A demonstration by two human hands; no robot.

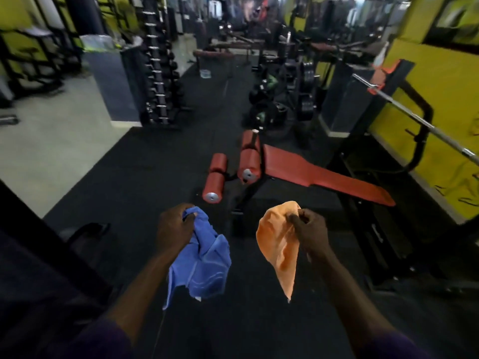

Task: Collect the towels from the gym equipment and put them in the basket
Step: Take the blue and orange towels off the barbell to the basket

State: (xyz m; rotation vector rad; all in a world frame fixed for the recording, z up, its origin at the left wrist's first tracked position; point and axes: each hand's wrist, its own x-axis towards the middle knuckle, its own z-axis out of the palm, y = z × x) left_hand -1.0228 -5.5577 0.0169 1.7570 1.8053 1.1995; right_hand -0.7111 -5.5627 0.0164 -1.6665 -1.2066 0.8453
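My left hand (175, 229) grips a blue towel (204, 265) by its top, and the cloth hangs down crumpled below my fist. My right hand (309, 233) pinches an orange towel (278, 247) at its upper corner; it dangles to a point near my forearm. Both towels hang in the air over the black rubber floor, in front of a red decline bench (311, 172). No basket is visible.
The red bench with its roller pads (216, 180) stands just ahead. A barbell (414, 117) rests on a rack at the right by the yellow wall. A dumbbell rack (159, 73) and weight plates (272, 110) stand farther back. Pale tiled floor (51, 141) lies to the left.
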